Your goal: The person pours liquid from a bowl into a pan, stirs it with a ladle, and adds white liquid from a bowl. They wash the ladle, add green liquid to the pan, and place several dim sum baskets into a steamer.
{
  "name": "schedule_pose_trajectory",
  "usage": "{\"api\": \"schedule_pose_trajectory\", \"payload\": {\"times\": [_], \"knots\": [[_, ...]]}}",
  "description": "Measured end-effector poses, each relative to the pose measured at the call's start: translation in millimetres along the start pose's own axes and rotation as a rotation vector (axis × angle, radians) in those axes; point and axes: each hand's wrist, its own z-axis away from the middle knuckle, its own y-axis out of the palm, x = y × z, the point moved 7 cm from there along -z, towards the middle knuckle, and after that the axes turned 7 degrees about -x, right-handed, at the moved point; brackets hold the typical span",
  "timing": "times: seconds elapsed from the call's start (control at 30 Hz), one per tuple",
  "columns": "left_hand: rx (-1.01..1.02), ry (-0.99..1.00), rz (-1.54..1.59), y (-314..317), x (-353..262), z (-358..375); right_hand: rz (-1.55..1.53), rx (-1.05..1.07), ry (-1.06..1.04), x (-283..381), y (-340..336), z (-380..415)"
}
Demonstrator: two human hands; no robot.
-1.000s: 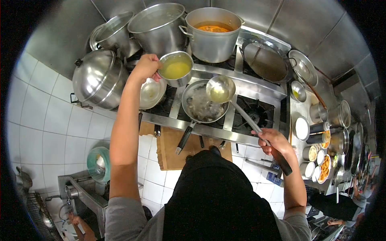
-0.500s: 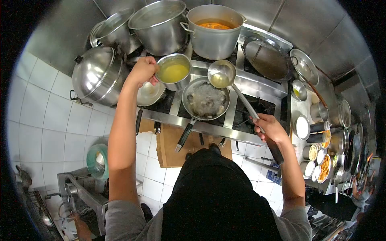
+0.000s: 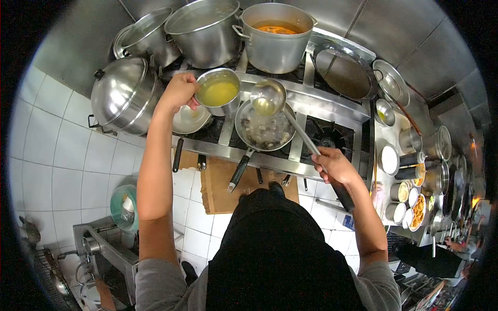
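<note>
My left hand grips the edge of a small metal pot that holds yellow liquid, held above the stove. In my right hand is the handle of a long ladle, its bowl carrying a little yellowish liquid. That bowl hangs over the far rim of a frying pan, where food bubbles and steams on a burner. The pan's black handle points toward me. Behind my left wrist a second, pale pan rests on the stove, partly hidden.
Large pots line the back, including a stockpot with orange contents. A domed steamer stands at left, a dark wok at back right. Bowls and squeeze bottles crowd the right counter. Far right, another person's arm shows.
The ladle has moved left, from beside the pan's right rim to over its far side, with my right hand following. My left hand and the small pot shifted slightly left.
</note>
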Motion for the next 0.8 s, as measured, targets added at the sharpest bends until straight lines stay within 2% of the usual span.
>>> {"api": "schedule_pose_trajectory", "payload": {"times": [0.2,0.47,0.7,0.8], "knots": [[0.0,0.006,0.014,-2.3,1.9,-2.9,0.006,0.015,0.023,-10.9,-9.6,30.1],[0.033,0.007,0.025,2.5,-0.3,-5.8,0.051,-0.111,0.083,-4.9,-40.7,51.7],[0.047,0.024,0.002,10.0,-0.2,-9.0,0.243,-0.201,-0.087,34.2,-42.6,36.5],[0.05,0.031,0.008,11.2,0.3,-7.5,0.287,-0.168,-0.163,40.3,-34.1,22.7]]}}
